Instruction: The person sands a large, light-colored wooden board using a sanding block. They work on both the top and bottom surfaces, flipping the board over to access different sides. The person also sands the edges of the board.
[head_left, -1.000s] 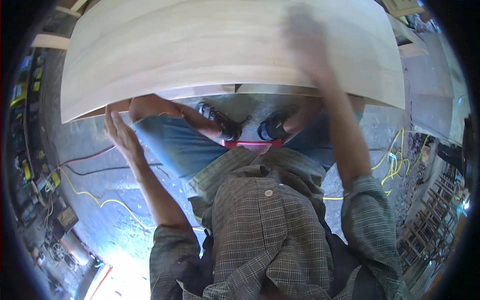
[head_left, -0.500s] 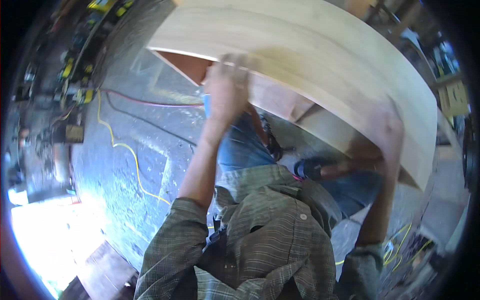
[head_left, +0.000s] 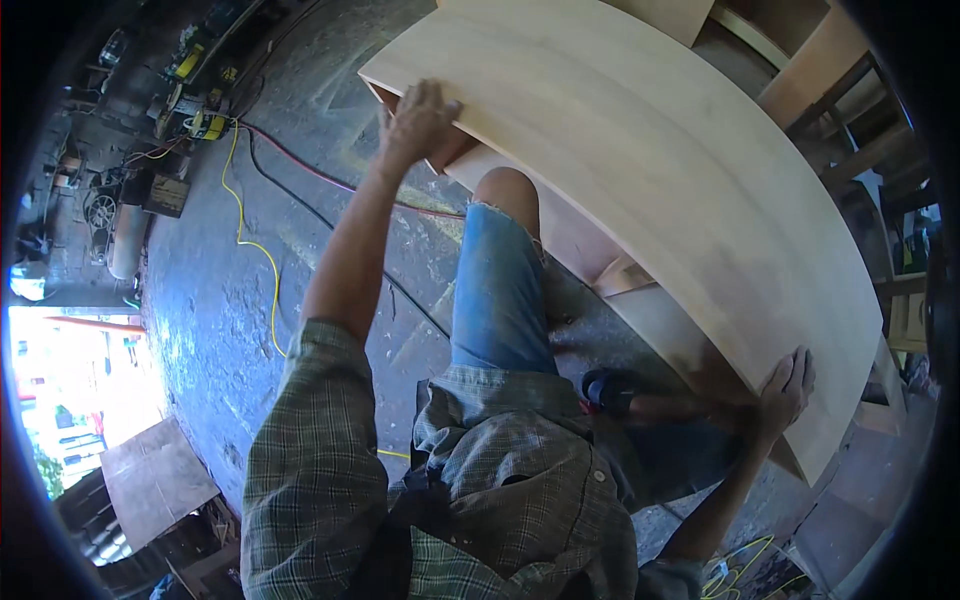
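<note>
Panel (head_left: 640, 170): pale wood | floor (head_left: 330, 240): scuffed, grey, yellow cable (head_left: 240, 238) | doorway (head_left: 75, 400): bright

Passable at nine o'clock beyond the left forearm (head_left: 345, 255), above floor (head_left: 185, 295) and yellow cord (head_left: 240, 215). Blocked from eleven round to four o'clock by the pale wooden box (head_left: 640, 165); hemmed at twelve by a bent knee (head_left: 507, 190), at three by a divider (head_left: 622, 276).

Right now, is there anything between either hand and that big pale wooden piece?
Nothing visible: the left hand rests on the pale wooden piece near its left end, and the right hand near its right end. A bent knee shows between the hands, blocking neither.
</note>
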